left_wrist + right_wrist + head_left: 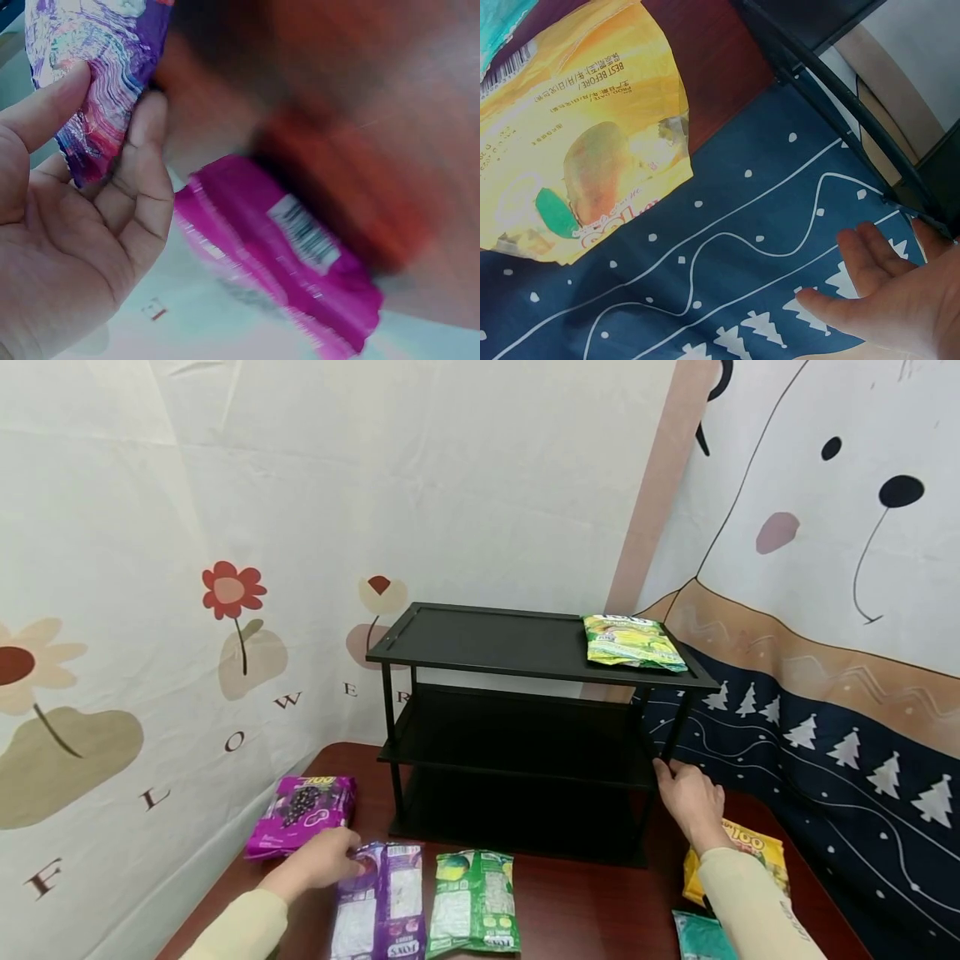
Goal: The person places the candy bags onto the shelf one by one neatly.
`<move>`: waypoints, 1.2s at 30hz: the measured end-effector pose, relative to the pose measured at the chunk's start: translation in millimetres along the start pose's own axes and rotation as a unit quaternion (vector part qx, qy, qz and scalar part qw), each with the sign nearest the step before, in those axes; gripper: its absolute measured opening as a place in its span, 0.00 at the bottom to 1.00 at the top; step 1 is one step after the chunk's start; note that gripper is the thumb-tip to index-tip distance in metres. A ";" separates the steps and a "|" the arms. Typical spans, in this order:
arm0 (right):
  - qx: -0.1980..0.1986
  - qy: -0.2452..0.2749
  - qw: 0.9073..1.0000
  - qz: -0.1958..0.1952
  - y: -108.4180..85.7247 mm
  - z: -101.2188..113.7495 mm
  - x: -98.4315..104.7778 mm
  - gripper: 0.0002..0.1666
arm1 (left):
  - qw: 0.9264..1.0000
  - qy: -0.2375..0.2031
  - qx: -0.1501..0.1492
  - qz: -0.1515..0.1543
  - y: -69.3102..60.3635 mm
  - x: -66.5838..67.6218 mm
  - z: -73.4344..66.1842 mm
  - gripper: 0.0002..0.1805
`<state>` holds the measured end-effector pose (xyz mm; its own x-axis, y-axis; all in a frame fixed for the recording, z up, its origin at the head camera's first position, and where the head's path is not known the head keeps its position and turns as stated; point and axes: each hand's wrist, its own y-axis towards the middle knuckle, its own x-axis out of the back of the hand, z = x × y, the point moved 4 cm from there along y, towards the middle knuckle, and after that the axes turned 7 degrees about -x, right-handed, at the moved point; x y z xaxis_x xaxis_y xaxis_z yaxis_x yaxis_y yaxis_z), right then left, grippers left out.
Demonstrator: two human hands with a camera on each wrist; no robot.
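My left hand (322,858) pinches the corner of a purple bag (384,893) lying on the table; in the left wrist view the thumb and fingers of the hand (90,202) close round the bag's shiny end (105,82). A green bag (474,900) lies just right of it. A magenta grape bag (303,814) is left of and behind this hand. My right hand (692,800) touches the right side of the black three-level rack (480,643) near its middle shelf. The right wrist view shows that hand (892,300) with fingers extended beside the rack's post (855,112).
A yellow-green bag (633,643) lies on the rack's top at the right. Beside my right forearm are a yellow mango bag (757,852) and a teal bag (701,937). Printed cloth (487,485) hangs behind and beside the dark red table (577,902).
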<state>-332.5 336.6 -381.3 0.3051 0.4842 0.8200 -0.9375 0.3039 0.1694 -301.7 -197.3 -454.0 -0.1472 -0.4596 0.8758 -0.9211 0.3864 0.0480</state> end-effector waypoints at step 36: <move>0.000 0.003 1.000 -0.018 0.3 -0.3 -0.8 0.33 | 0.994 0.106 -0.014 0.020 20.1 77.9 -39.5 0.18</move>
<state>-333.0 336.6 -382.1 0.3387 0.4778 0.8105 -0.9262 0.3208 0.1980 -317.4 -193.7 -365.8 -0.1022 -0.2661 0.9585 -0.9047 0.4254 0.0217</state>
